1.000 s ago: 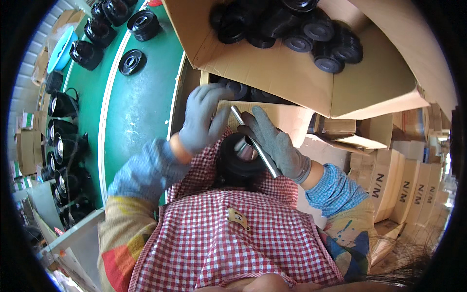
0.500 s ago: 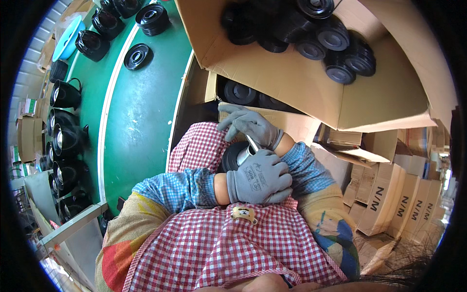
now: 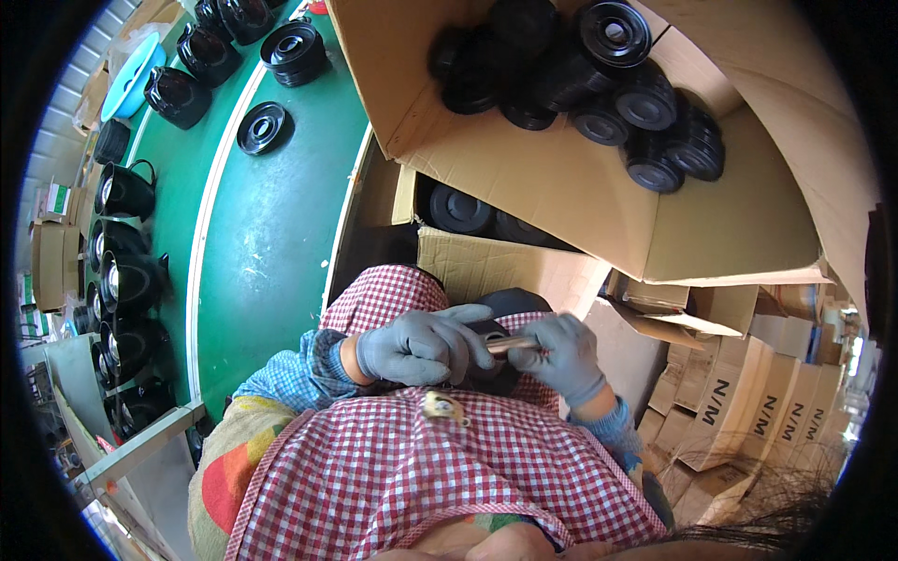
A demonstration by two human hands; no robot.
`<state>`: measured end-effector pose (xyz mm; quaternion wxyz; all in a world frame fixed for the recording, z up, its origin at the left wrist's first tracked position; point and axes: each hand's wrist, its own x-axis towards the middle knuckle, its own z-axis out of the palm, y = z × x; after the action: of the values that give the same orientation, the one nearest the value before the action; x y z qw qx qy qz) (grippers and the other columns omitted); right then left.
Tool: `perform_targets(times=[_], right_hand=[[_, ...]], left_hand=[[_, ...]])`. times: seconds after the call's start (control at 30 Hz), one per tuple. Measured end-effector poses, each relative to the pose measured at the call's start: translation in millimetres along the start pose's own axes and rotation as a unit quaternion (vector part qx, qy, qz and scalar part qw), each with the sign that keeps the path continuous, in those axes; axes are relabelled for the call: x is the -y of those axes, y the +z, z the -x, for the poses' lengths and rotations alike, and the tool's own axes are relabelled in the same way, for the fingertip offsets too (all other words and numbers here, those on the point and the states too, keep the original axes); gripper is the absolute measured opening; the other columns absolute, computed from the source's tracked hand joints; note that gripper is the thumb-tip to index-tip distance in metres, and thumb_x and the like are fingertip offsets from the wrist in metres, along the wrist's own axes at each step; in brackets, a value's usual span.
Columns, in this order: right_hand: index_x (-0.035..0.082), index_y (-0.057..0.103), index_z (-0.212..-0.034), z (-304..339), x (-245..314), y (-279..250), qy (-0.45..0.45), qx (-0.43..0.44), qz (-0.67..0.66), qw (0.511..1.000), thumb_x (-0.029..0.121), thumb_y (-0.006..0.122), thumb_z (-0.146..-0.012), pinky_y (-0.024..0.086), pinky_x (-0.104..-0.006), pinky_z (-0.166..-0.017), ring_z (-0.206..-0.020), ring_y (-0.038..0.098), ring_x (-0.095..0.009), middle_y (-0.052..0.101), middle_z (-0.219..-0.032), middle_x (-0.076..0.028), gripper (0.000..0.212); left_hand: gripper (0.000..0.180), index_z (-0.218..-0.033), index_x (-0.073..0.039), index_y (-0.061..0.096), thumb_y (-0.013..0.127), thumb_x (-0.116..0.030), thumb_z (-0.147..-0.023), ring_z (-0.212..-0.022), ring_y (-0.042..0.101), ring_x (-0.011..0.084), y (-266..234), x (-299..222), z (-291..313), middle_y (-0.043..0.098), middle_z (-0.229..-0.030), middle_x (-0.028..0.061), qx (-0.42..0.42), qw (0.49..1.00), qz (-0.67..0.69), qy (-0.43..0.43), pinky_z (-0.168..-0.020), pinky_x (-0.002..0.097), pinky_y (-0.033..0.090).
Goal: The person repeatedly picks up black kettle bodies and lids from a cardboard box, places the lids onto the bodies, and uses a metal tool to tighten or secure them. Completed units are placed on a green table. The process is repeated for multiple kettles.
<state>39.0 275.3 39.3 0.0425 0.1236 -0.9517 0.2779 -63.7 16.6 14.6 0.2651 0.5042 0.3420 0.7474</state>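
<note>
In front of my lap, both of my hands wear grey gloves and meet at a small silver metal piece (image 3: 513,344). My right hand (image 3: 569,357) grips the outer end of it with bent fingers. My left hand (image 3: 421,348) curls against the other end and a black round part (image 3: 493,376), with one finger stretched along the top. The gloves hide much of the black part, and its exact shape does not show.
A green table (image 3: 267,238) on my left bears a black lid (image 3: 264,128), a lid stack (image 3: 294,53) and several black jugs (image 3: 126,190). A big cardboard box (image 3: 524,173) ahead holds stacked black lids (image 3: 645,107). Brown cartons (image 3: 739,402) stand at right.
My left hand has drawn back to the left and my right hand has come down toward my lap. The silver piece now lies sideways between them. The view has tilted slightly.
</note>
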Motion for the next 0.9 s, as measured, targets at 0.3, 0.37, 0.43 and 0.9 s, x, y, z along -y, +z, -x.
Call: perform_targets(times=[0.3, 0.37, 0.43, 0.9], right_hand=[[0.008, 0.075, -0.092, -17, -54, 2, 0.008, 0.001, -0.166, 0.986, 0.050, 0.072, -0.090, 0.055, -0.0380, -0.070, -0.074, 0.068, -0.030, 0.070, -0.079, -0.012, 0.043], [0.005, 0.074, -0.098, -39, -111, 12, 0.217, -0.092, -0.287, 0.929, 0.045, 0.070, -0.093, 0.054, -0.0373, -0.070, -0.078, 0.069, -0.031, 0.072, -0.085, -0.015, 0.040], [0.003, 0.071, -0.103, -78, -130, 2, 0.248, -0.133, -0.069, 0.957, 0.053, 0.060, -0.097, 0.053, -0.0437, -0.081, -0.091, 0.069, -0.037, 0.072, -0.094, -0.021, 0.052], [0.001, 0.062, -0.133, -84, -119, 35, 0.039, -0.175, -0.107, 0.978, 0.022, 0.058, -0.100, 0.045, -0.0448, -0.105, -0.121, 0.058, -0.041, 0.063, -0.132, -0.024, 0.039]], left_hand=[[0.036, -0.115, 0.004, 0.065, 0.055, -0.029, -0.102, -0.112, 0.063, 0.0349, -6, -21, 11, 0.067, -0.120, 0.0206, -0.235, 0.946, -0.110, -0.196, -0.103, 0.0519, 0.046], [0.029, -0.116, 0.001, 0.067, 0.060, -0.019, -0.096, -0.116, 0.062, 0.0300, -4, -43, 46, 0.065, -0.124, 0.0188, -0.333, 0.859, -0.350, -0.171, -0.105, 0.0478, 0.045], [0.031, -0.118, -0.006, 0.069, 0.067, -0.011, -0.087, -0.121, 0.060, 0.0290, -3, -58, 86, 0.065, -0.125, 0.0147, 0.001, 0.791, -0.597, -0.136, -0.109, 0.0453, 0.044], [0.036, -0.103, -0.012, 0.072, 0.082, -0.025, -0.071, -0.122, 0.057, 0.0349, -9, -88, 74, 0.056, -0.134, 0.0139, 0.046, 0.665, -0.687, -0.291, -0.100, 0.0459, 0.049]])
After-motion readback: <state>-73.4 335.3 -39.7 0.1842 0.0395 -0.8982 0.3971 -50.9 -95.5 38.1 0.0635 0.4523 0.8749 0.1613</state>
